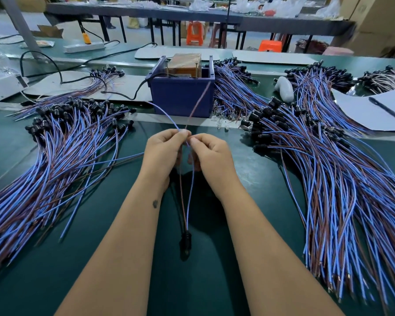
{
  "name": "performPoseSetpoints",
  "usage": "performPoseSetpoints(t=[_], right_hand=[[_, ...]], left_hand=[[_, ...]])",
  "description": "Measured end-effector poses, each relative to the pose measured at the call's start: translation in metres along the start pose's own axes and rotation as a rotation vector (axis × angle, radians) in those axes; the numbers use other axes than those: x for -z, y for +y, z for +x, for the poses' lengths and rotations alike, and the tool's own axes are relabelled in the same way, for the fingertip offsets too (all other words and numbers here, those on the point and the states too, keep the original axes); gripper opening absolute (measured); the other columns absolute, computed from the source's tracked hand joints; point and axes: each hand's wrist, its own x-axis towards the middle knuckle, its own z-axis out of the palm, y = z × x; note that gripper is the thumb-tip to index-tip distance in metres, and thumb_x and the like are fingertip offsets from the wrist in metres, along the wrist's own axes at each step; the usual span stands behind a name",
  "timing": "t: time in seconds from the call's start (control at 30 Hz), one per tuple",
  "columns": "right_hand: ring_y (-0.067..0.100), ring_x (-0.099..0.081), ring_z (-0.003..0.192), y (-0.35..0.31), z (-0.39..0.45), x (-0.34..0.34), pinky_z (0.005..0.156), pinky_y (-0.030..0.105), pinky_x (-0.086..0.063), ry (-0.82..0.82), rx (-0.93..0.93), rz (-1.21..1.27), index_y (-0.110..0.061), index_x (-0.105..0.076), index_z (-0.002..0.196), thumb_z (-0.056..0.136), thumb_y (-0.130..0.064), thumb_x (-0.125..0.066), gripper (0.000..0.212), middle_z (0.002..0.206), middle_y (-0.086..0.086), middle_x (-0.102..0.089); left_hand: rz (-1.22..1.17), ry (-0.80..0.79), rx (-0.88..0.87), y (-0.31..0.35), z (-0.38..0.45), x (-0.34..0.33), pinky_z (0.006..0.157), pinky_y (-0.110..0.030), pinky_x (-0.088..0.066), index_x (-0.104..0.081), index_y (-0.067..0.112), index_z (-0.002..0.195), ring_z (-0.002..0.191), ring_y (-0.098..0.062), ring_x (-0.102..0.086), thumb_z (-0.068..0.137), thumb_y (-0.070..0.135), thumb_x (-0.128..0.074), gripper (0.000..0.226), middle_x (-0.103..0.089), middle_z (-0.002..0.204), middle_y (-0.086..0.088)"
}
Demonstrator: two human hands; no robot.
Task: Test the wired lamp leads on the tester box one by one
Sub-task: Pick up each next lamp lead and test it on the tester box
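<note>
My left hand (163, 151) and my right hand (211, 153) meet at the table's middle and pinch one lamp lead (190, 195) between fingertips. Its black lamp socket (185, 241) hangs down between my forearms. The blue wire end curves up to the left, and the brown wire end (198, 103) rises toward the front of the blue tester box (180, 96). The box stands just beyond my hands and holds a brown block wrapped in tape. A black cable runs into the box from the left.
Large piles of blue and brown leads with black sockets lie to the left (62, 144) and right (324, 160). A smaller bundle (233, 87) sits beside the box. Paper with a pen (384, 108) and a white object (284, 88) lie at right. A power strip (83, 46) lies far left.
</note>
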Motion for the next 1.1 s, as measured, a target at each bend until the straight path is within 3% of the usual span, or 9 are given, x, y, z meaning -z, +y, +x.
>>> performPoseSetpoints(t=[0.1, 0.2, 0.3, 0.37, 0.57, 0.67, 0.77, 0.97, 1.1], right_hand=[[0.016, -0.048, 0.064, 0.000, 0.000, 0.005, 0.065, 0.027, -0.045, -0.122, 0.032, 0.054, -0.024, -0.064, 0.118, 0.090, 0.003, -0.058, 0.040, 0.072, 0.002, -0.060], [0.018, -0.045, 0.066, -0.001, -0.002, 0.002, 0.066, 0.026, -0.047, -0.203, 0.083, 0.069, -0.032, -0.062, 0.122, 0.083, 0.000, -0.072, 0.051, 0.082, 0.004, -0.062], [0.009, -0.052, 0.061, -0.007, -0.002, 0.002, 0.062, 0.021, -0.048, -0.063, 0.068, 0.258, -0.013, -0.069, 0.108, 0.096, -0.009, -0.059, 0.016, 0.075, -0.001, -0.060], [0.008, -0.053, 0.063, -0.009, 0.002, 0.009, 0.061, 0.021, -0.047, 0.090, 0.038, 0.281, -0.016, -0.068, 0.093, 0.103, -0.016, -0.047, 0.022, 0.076, -0.001, -0.058], [0.010, -0.042, 0.050, -0.013, 0.010, 0.039, 0.046, 0.020, -0.037, 0.287, -0.155, 0.394, -0.012, -0.049, 0.075, 0.106, -0.018, -0.036, 0.034, 0.056, -0.003, -0.045], [0.012, -0.037, 0.054, -0.019, 0.012, 0.064, 0.051, 0.025, -0.029, 0.247, -0.223, 0.001, -0.015, -0.054, 0.070, 0.104, -0.020, -0.039, 0.037, 0.059, -0.003, -0.044], [0.004, -0.053, 0.051, -0.038, 0.013, 0.103, 0.052, 0.025, -0.035, 0.168, -0.185, -0.412, -0.011, -0.063, 0.073, 0.100, -0.021, -0.045, 0.034, 0.063, -0.003, -0.055], [0.027, -0.054, 0.077, -0.055, 0.017, 0.179, 0.061, 0.033, -0.035, 0.213, -0.150, -1.022, -0.010, -0.063, 0.093, 0.098, -0.034, -0.043, 0.032, 0.076, 0.004, -0.056], [0.038, -0.045, 0.121, -0.045, 0.017, 0.184, 0.096, 0.044, -0.038, 0.274, -0.290, -1.394, -0.014, -0.050, 0.131, 0.098, -0.042, -0.044, 0.044, 0.130, 0.019, -0.052]], left_hand=[[-0.408, -0.013, 0.078, 0.004, 0.004, 0.004, 0.041, -0.016, -0.038, -0.064, 0.010, 0.080, 0.043, -0.004, -0.045, 0.098, 0.010, -0.055, 0.020, -0.051, 0.053, 0.005], [-0.478, 0.028, 0.061, 0.002, 0.008, 0.010, 0.042, -0.016, -0.041, -0.056, 0.011, 0.078, 0.046, -0.004, -0.050, 0.098, 0.009, -0.055, 0.020, -0.055, 0.055, 0.005], [-0.384, 0.095, 0.043, -0.001, 0.005, 0.009, 0.051, -0.015, -0.048, -0.060, 0.014, 0.077, 0.052, -0.004, -0.057, 0.095, 0.009, -0.061, 0.019, -0.063, 0.059, 0.005], [-0.181, 0.063, -0.065, -0.001, -0.001, 0.006, 0.055, -0.016, -0.047, -0.065, 0.019, 0.075, 0.058, -0.003, -0.059, 0.090, 0.009, -0.068, 0.019, -0.066, 0.064, 0.008], [0.212, -0.444, -0.330, -0.010, -0.032, -0.028, 0.059, -0.014, -0.043, -0.070, 0.009, 0.077, 0.058, 0.001, -0.054, 0.078, -0.008, -0.074, 0.017, -0.067, 0.062, 0.011], [0.439, -0.550, -0.384, -0.017, -0.037, -0.037, 0.061, -0.016, -0.043, -0.071, 0.032, 0.081, 0.059, -0.002, -0.053, 0.074, -0.002, -0.072, 0.035, -0.067, 0.067, 0.014], [0.529, -0.498, -0.387, -0.020, -0.038, -0.034, 0.065, -0.021, -0.046, -0.072, 0.030, 0.084, 0.062, -0.003, -0.057, 0.074, -0.005, -0.063, 0.037, -0.069, 0.072, 0.012], [0.932, 0.114, -0.471, -0.005, -0.021, -0.005, 0.072, -0.031, -0.042, -0.072, 0.025, 0.106, 0.087, -0.018, -0.053, 0.084, 0.006, -0.061, 0.031, -0.059, 0.117, 0.004], [1.207, 0.242, -0.171, -0.002, -0.011, 0.021, 0.094, -0.045, -0.038, -0.055, 0.015, 0.136, 0.123, -0.037, -0.036, 0.092, 0.018, -0.053, 0.044, -0.045, 0.138, -0.016]])
